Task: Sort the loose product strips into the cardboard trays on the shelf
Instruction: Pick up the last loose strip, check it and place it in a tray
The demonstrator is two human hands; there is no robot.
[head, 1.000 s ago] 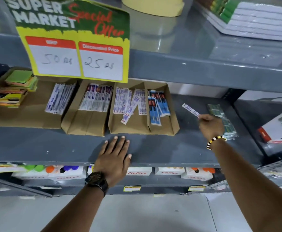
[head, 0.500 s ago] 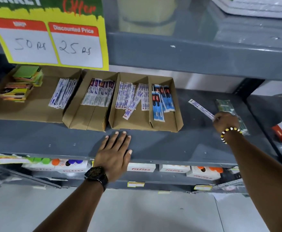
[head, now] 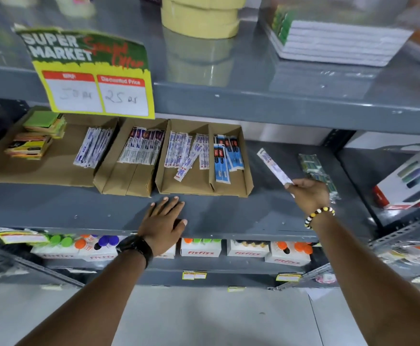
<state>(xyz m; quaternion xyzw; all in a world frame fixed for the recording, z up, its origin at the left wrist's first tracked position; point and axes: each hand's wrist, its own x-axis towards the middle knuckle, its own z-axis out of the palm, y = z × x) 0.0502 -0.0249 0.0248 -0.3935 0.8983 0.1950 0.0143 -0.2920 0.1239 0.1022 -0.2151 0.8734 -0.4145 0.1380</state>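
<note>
My right hand (head: pixel 310 196) pinches one end of a white strip (head: pixel 272 167) that sticks up and to the left above the grey shelf (head: pixel 229 213), right of the trays. My left hand (head: pixel 164 223) lies flat, fingers spread, on the shelf's front edge below the divided cardboard tray (head: pixel 247 186). That tray holds white-and-blue strips (head: pixel 187 153) on its left and blue strips (head: pixel 225 157) on its right. A second tray (head: pixel 119 181) holds white strips with dark tops. A flat cardboard sheet (head: pixel 29 171) at the left carries more white strips (head: pixel 93 151).
A loose pile of green strips (head: pixel 315 168) lies on the shelf behind my right hand. Coloured pads (head: pixel 37 136) are stacked at the far left. A yellow price sign (head: pixel 91 78) hangs from the upper shelf. White boxes (head: pixel 201 248) with coloured caps fill the shelf below.
My right hand still holds the white strip and has shifted a little beside the green pile. My left hand stays flat on the shelf edge. The head camera has tilted.
</note>
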